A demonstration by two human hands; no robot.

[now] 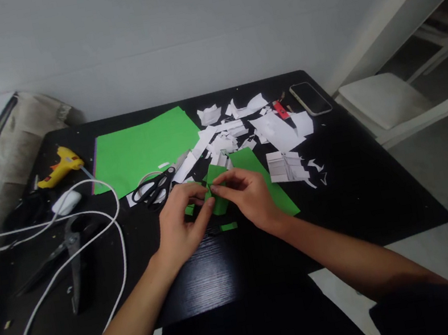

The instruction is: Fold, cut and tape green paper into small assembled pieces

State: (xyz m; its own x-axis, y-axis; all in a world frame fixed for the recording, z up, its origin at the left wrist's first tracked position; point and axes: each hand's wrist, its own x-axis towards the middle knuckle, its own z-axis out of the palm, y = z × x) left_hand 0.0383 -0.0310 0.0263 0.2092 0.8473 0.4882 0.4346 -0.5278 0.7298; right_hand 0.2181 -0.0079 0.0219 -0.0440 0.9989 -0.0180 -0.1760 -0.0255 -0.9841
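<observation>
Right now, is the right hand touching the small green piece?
Touching. The head view shows the right hand pinching the small green piece near its top edge.

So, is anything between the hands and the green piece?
Nothing visible. The left hand and right hand both pinch the green piece directly; the scissors lie to its left and the white scraps beyond it, neither in between.
</observation>
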